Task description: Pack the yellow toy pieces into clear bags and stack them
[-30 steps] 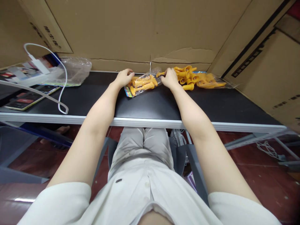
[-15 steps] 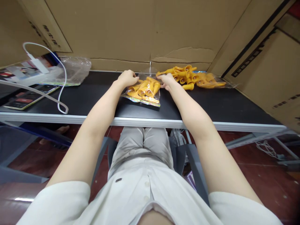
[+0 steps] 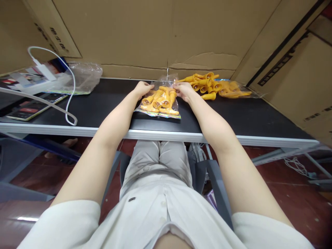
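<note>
A clear plastic bag [image 3: 176, 112] lies on the black tabletop in front of me, with several orange-yellow plastic pieces [image 3: 165, 103] inside, each with a flared, horn-like end. At the bag's far left corner, my left hand [image 3: 142, 89] pinches the film between thumb and fingers. My right hand [image 3: 183, 90] is closed on the far right corner, its fingertips partly hidden by the wrist and the film. Just beyond the right hand sits a pile of loose orange-yellow pieces [image 3: 204, 83] of the same kind.
Another filled bag [image 3: 233, 90] lies right of the pile. On the left are an empty-looking plastic bag [image 3: 88, 77], a phone [image 3: 36, 107] and a white cable [image 3: 74, 83]. A cardboard wall [image 3: 135, 34] stands behind the table, whose front edge [image 3: 166, 135] is pale metal.
The bag now lies flatter and more spread out, its far edge drawn up between my hands. My right hand has closed on its corner; my left hand has shifted slightly right.
</note>
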A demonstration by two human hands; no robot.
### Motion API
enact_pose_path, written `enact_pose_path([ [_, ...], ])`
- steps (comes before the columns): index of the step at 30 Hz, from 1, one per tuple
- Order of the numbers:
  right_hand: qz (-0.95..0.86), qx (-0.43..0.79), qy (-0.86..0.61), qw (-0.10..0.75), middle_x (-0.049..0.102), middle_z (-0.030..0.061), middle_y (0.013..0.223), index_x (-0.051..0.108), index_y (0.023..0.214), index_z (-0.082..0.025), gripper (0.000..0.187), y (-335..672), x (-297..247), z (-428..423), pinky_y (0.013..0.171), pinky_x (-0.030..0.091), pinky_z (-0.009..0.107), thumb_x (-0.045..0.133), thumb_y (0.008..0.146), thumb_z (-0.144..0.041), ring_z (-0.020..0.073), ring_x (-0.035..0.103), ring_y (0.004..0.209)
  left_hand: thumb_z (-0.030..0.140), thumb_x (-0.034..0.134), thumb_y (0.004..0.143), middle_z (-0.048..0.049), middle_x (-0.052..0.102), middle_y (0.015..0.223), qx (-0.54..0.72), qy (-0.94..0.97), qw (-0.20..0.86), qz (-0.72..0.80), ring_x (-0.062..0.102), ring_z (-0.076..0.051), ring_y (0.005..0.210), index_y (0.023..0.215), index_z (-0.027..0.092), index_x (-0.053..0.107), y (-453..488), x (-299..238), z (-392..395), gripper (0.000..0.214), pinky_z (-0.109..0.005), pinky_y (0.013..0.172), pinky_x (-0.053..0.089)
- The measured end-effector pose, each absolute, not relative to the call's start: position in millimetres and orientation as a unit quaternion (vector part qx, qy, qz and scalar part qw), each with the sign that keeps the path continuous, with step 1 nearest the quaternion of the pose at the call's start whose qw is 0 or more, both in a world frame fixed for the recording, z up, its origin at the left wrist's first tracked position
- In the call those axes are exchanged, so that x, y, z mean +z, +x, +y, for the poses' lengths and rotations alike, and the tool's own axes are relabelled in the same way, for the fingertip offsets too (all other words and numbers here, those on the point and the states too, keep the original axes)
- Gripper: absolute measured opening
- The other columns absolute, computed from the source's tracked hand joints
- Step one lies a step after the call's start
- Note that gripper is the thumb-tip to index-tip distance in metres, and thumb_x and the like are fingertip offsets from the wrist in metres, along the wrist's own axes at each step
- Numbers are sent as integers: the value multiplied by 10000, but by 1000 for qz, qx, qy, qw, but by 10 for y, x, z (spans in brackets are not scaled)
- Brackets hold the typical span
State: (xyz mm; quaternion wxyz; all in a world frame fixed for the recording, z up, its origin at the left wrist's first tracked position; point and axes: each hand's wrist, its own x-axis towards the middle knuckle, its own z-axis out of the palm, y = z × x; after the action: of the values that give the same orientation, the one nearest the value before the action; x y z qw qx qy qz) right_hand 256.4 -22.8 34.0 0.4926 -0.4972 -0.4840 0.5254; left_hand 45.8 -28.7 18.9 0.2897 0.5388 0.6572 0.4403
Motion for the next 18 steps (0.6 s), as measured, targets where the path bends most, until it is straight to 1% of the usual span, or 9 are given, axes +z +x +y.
enact_pose_path([
  [2,-495,521,-496,488,624,-22,768,576,805,-168,305,2550,334,-233,744,593,182,611,1041,23,66,628,675,176,791,920,-68,664,681,451,525,299,657,810,-353,1011,762,222,657,437,157,-235,211,-450,1001,653],
  [4,-504,512,-501,482,624,-24,778,574,809,-172,296,2548,333,-232,758,591,181,625,1038,8,64,629,679,99,790,825,-101,725,751,464,512,308,654,813,-399,1096,774,229,644,414,129,-174,202,-506,1058,643],
  [6,-510,506,-507,476,632,-24,788,581,823,-174,280,2558,337,-230,770,591,188,619,1039,-1,64,625,676,51,754,756,-139,778,857,485,496,329,641,811,-420,1150,807,227,639,396,110,-118,216,-530,1084,641],
  [7,-510,503,-512,474,635,-23,786,584,830,-177,274,2567,342,-229,774,595,197,607,1041,-4,66,619,667,42,728,747,-150,795,905,498,486,346,629,811,-414,1168,836,223,640,390,107,-96,221,-523,1086,648],
  [9,-504,500,-521,474,636,-22,770,585,837,-182,276,2587,354,-227,782,606,220,573,1050,-8,73,600,640,31,681,758,-152,811,959,528,467,381,599,818,-382,1180,910,213,643,381,111,-73,240,-488,1074,669],
  [11,-495,501,-529,474,632,-21,752,581,839,-188,290,2607,367,-229,779,609,231,540,1066,-13,78,590,616,25,655,781,-138,816,955,544,456,401,579,828,-354,1163,953,207,642,370,128,-80,251,-461,1063,684],
  [15,-494,515,-527,461,647,-20,743,578,848,-191,313,2654,381,-242,752,596,216,502,1086,-2,81,614,617,42,669,865,-120,811,900,519,476,409,580,830,-327,1169,907,208,630,323,174,-170,176,-429,1092,677],
  [18,-511,535,-507,443,691,-8,763,590,847,-182,308,2703,377,-246,787,608,215,516,1079,6,78,643,652,80,727,942,-106,818,887,508,494,416,570,834,-307,1163,896,205,648,281,209,-264,154,-421,1111,667],
])
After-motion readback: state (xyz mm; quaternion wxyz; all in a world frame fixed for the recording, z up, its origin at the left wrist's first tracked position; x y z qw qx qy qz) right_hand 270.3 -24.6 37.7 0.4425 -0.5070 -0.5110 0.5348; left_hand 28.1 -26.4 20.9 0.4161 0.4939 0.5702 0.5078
